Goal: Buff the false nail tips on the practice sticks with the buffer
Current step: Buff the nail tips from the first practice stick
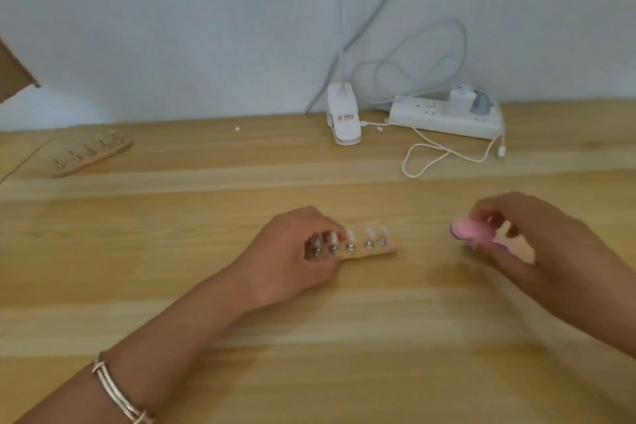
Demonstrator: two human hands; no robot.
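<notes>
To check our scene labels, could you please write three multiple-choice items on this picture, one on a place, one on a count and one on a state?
1. Where does the second holder lie? A. far left on the table B. beside the power strip C. on the floor
2. How many nail sticks stand in the near holder? A. three B. five C. eight
3. What does the right hand hold? A. nothing B. a cable C. the pink buffer
Key: A, it lies at the far left; B, five tips show; C, it pinches the buffer.
</notes>
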